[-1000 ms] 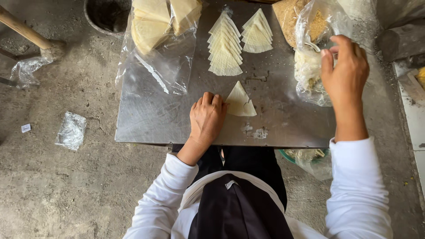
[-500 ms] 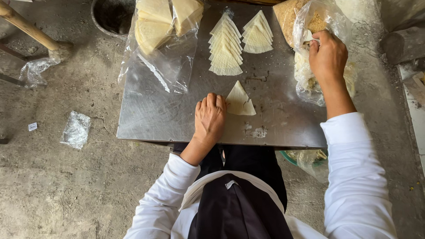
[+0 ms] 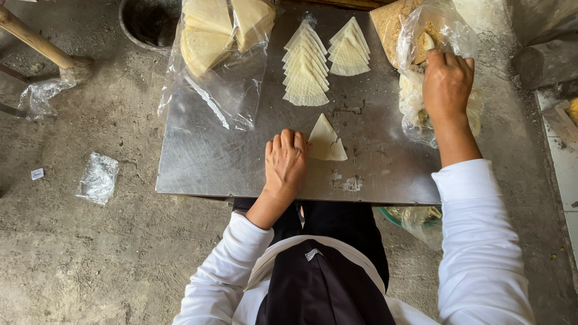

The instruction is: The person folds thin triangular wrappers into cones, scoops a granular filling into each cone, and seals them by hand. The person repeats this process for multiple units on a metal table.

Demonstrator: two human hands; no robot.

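Note:
My left hand (image 3: 286,161) rests flat on the steel table (image 3: 205,162), its fingertips touching the edge of a pale triangular pastry sheet (image 3: 325,141). My right hand (image 3: 447,81) reaches into a clear plastic bag (image 3: 415,99) at the table's right, fingers closed around a pale lump of filling (image 3: 425,41) from the crumbly brown mass inside. Two fanned rows of folded pastry triangles, one longer (image 3: 306,67) and one shorter (image 3: 349,51), lie at the far middle of the table.
A clear bag holding stacked pastry sheets (image 3: 211,36) lies at the table's far left. A dark round bucket (image 3: 147,21) and a wooden pole (image 3: 36,42) stand on the concrete floor, with crumpled plastic scraps (image 3: 98,177) nearby. A green basin (image 3: 415,218) sits under the table's right edge.
My right hand has moved further away along the bag and dipped into its open top, closing on filling. My left hand stays beside the triangle sheet.

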